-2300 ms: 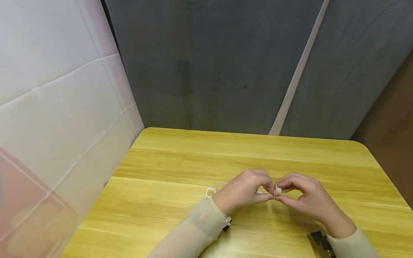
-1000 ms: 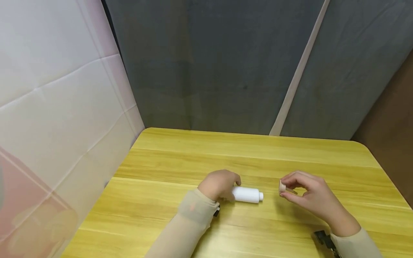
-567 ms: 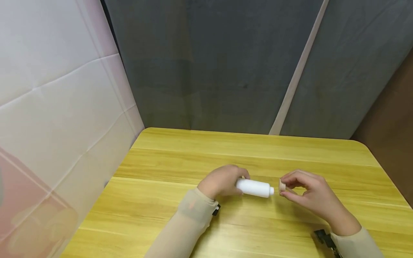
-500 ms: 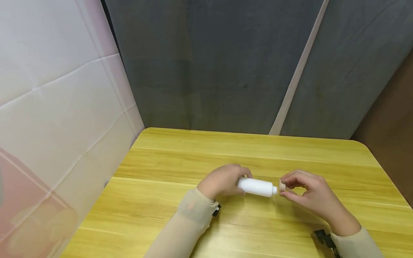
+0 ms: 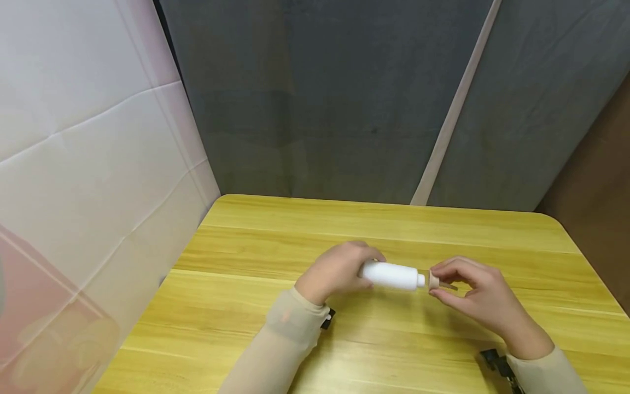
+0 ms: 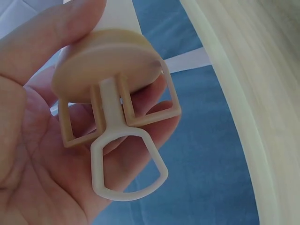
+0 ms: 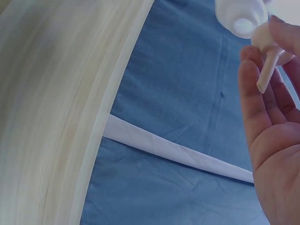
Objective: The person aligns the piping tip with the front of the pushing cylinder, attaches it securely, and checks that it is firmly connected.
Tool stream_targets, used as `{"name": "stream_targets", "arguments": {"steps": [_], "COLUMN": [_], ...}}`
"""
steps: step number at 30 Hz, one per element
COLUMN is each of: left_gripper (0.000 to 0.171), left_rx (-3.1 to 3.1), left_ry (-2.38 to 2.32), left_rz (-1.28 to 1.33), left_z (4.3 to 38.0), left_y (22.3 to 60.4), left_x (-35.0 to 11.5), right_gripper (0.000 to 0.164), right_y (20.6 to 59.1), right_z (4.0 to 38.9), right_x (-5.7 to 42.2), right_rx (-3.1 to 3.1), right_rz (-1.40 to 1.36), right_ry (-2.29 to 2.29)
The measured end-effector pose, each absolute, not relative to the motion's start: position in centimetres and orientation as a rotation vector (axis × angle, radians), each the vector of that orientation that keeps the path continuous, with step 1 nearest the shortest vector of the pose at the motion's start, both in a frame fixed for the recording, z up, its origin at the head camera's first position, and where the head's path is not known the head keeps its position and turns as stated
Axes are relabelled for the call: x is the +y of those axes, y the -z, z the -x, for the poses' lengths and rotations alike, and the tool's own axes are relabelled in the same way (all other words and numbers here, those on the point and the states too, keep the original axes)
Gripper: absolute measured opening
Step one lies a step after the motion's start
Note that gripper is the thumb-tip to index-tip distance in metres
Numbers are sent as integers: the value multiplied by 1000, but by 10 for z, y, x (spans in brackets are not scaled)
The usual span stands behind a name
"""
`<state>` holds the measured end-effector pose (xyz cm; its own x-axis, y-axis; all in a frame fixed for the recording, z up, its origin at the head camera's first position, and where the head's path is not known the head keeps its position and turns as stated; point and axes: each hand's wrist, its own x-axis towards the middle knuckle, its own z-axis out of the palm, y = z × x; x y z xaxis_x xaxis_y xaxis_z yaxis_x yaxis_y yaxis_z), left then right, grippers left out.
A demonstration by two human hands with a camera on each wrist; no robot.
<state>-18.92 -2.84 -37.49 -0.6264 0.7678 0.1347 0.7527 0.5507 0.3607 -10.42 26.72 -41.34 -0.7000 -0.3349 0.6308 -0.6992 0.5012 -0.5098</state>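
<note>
My left hand [image 5: 337, 271] grips a white toy syringe [image 5: 391, 275] at its rear end, the barrel lying sideways above the table with its narrow tip pointing right. In the left wrist view, the syringe's beige flange [image 6: 108, 61] has two squarish finger loops, and a white ring handle [image 6: 97, 164] sticks out between them. My right hand [image 5: 479, 290] pinches a small round beige cap [image 5: 433, 279] between thumb and fingertips. A thin beige stick [image 7: 268, 72] juts from the cap back toward the palm. A narrow gap separates the cap from the syringe tip.
Both hands are over a yellow wood-grain table [image 5: 275, 246]. A dark grey curtain [image 5: 344, 109] with a pale strip hangs behind its far edge. Pale printed fabric [image 5: 98, 164] stands along the left, and something brown [image 5: 600, 180] borders the right.
My left hand has moved from near the cap back to the syringe, gripped it and brought it right, its tip closing in on the cap. My right hand keeps the cap, shifting slightly right.
</note>
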Motion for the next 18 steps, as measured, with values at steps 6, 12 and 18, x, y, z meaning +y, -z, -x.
{"name": "stream_targets", "arguments": {"steps": [6, 12, 18], "left_gripper": [46, 47, 47], "left_rx": [2722, 2717, 2723], "left_ry": [-650, -646, -642], "left_rz": [-1408, -1443, -1440], "left_z": [188, 184, 183], "left_y": [370, 366, 367], "left_x": [-29, -27, -27], "right_gripper": [52, 52, 40], "right_y": [417, 416, 416], "right_z": [106, 105, 101], "right_x": [266, 262, 260], "right_rx": [-2298, -2312, -2419], "right_rz": [-859, -846, -729], "right_ry": [-1062, -1070, -1149]}}
